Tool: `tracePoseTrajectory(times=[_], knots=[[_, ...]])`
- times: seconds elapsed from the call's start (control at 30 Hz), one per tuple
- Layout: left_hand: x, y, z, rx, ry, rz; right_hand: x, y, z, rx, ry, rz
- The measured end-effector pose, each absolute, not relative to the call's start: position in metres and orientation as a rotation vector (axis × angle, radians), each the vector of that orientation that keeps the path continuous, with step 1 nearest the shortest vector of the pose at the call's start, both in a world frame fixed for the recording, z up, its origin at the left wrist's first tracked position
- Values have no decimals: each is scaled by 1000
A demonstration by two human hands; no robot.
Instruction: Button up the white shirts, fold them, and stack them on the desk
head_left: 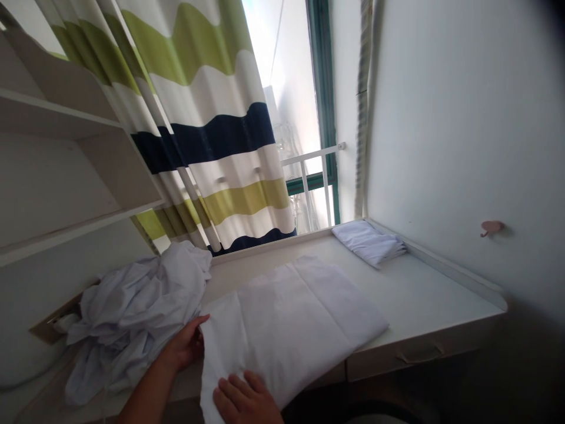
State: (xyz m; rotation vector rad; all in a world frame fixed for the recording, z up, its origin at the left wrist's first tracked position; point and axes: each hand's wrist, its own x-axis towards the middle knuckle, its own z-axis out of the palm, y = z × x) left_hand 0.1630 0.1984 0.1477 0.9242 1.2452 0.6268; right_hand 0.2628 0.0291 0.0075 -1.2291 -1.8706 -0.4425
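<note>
A white cloth (286,318), laid in a flat folded rectangle with crease lines, covers the middle of the white desk (441,294) and reaches past its front edge. My left hand (189,344) grips the cloth's left edge, thumb on top and the other fingers mostly hidden beneath. Flat on the near part of the same cloth rests my right hand (247,400), palm down with fingers stretched out. Left of my left hand lies a crumpled heap of white cloth (145,300). A small folded stack of white cloth (366,241) sits at the desk's back right corner.
White shelves (79,171) stand over the left side. Behind the desk hangs a striped curtain (212,118) beside a window with a white railing (311,156). A pink hook (491,227) is on the right wall. A drawer handle (419,354) juts from the desk front.
</note>
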Motion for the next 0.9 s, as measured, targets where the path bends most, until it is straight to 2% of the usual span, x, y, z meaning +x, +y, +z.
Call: tracePoseTrajectory(times=[0.13,0.27,0.47,0.63,0.9], knots=[[160,195,166,753,1146,679,272,1,42,-1191,-1869,-81],[175,199,206,735,1041,743,288,-23,101,-1100,-1567,279],[259,212,264,877,946,737,340,-38,168,-1015,-887,725],[367,211,269,1038,985,644,408,-48,178,-957,-646,744],[513,190,216,1318,1172,462,505,-78,139,-1253,-632,449]])
